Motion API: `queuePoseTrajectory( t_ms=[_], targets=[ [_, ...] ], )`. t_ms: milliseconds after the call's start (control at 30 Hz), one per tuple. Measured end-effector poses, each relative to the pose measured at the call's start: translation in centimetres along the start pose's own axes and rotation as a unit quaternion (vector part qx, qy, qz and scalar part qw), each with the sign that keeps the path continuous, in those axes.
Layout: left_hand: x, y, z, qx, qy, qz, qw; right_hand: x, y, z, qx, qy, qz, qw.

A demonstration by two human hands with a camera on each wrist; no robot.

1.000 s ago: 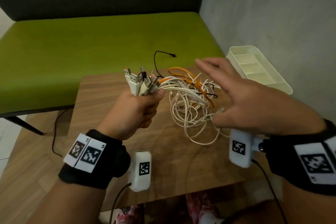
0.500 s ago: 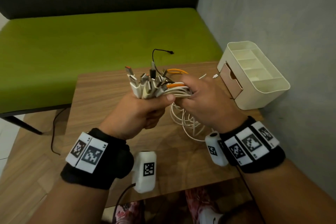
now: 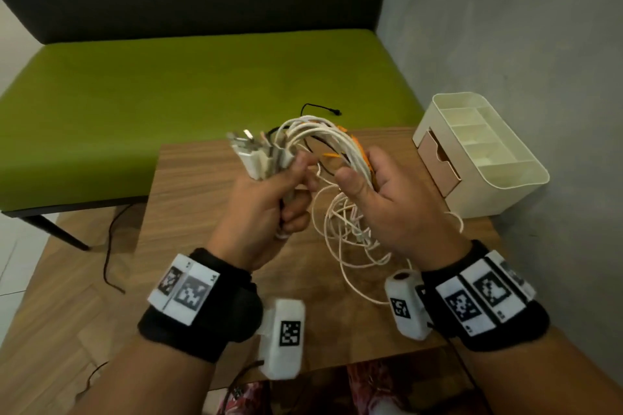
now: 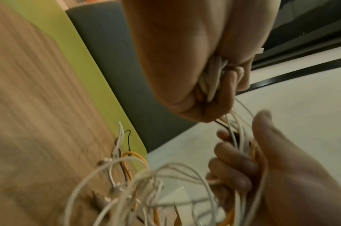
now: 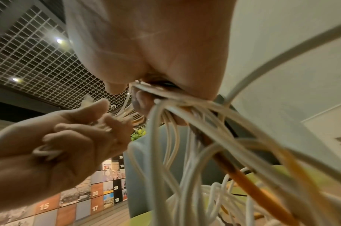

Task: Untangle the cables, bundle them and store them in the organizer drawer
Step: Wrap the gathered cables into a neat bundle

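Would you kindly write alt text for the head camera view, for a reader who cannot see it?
Two hands hold a bundle of white and orange cables above a wooden table: the left hand grips the connector ends, the right hand holds the arched strands. Loose loops hang toward the table; a cream organizer stands on its right.

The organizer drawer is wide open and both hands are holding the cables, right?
Not quite: the head view shows the organizer drawer pushed in, not wide open. The rest holds: the left hand and the right hand both hold the cables.
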State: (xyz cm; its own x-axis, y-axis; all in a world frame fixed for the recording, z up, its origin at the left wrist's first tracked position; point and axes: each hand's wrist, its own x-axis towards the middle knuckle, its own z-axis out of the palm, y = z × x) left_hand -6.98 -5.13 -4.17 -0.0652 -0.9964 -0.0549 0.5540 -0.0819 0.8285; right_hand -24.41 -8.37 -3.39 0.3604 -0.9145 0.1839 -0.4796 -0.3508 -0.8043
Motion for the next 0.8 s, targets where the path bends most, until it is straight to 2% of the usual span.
queuePoseTrajectory(
  t_ms=[133, 233, 333, 433, 500, 567, 700, 733, 800],
  targets=[
    [0.5, -0.9, 0.8, -0.026, 0.021, 0.003, 0.999, 0.1, 0.0, 1.3, -0.031, -0.023, -0.043, 0.998],
    [0.5, -1.4, 1.2, 0.006, 0.043, 0.002, 0.999, -0.2, 0.1, 2.1, -0.073, -0.046, -0.080, 0.993],
    [0.5, -1.7, 1.3, 0.053, 0.065, -0.005, 0.996, -0.4, 0.6, 2.6, -0.113, -0.033, -0.152, 0.981],
    [0.6, -1.7, 1.0, 0.117, 0.051, 0.001, 0.992, 0.1, 1.4, 2.9, -0.192, -0.065, -0.166, 0.965],
    [0.6, -1.6, 0.9, 0.186, 0.037, 0.010, 0.982, 0.1, 1.8, 2.8, -0.205, -0.087, -0.163, 0.961],
    [0.4, -1.5, 1.4, 0.220, 0.041, 0.048, 0.973, 0.1, 1.7, 2.8, -0.200, -0.081, -0.176, 0.960],
    [0.7, -1.5, 1.6, 0.196, 0.115, 0.137, 0.964, 0.2, 0.8, 2.7, -0.185, -0.034, -0.202, 0.961],
    [0.7, -1.4, 1.8, 0.175, 0.127, 0.142, 0.966, 0.2, 0.9, 2.7, -0.177, -0.044, -0.187, 0.965],
    [0.7, -1.1, 1.9, 0.079, 0.110, 0.119, 0.984, 0.3, 1.6, 2.5, -0.173, -0.073, -0.146, 0.971]
  ],
)
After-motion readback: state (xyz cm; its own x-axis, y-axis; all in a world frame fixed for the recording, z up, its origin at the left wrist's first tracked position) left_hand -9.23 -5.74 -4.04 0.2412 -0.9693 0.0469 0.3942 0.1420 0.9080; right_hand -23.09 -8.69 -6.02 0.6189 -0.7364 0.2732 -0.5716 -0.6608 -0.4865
